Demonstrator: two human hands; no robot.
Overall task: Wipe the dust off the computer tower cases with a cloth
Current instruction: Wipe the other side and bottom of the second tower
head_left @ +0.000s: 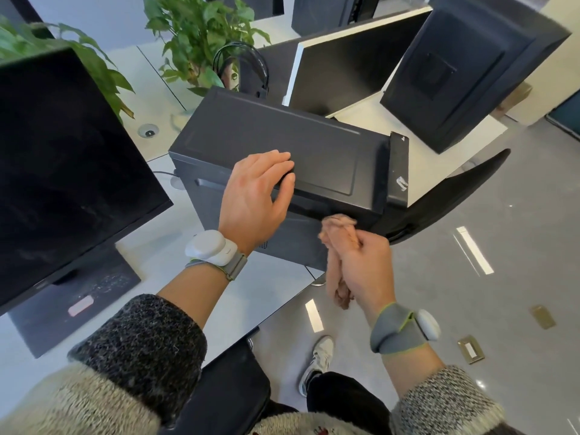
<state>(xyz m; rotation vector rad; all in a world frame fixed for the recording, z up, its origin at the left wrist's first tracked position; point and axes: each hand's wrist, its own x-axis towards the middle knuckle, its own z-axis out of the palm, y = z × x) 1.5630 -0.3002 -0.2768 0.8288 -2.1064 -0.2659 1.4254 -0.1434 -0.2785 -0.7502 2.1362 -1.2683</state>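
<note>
A black computer tower case (314, 146) lies on its side on the white desk (175, 271), near the desk's right edge. My left hand (254, 199) rests on the case's near top edge, fingers straight on the top panel and thumb over the side. My right hand (364, 265) grips a bunched pinkish-brown cloth (340, 233). The cloth's upper end touches the case's near side panel at its lower right. A second black tower case (464, 73) stands on the desk at the back right.
A large black monitor (62, 171) fills the left, and another monitor (345, 70) stands behind the case. Potted plants (201, 36) and looped black cables (244, 67) sit at the back. A black chair (445, 199) is right of the case, over grey floor.
</note>
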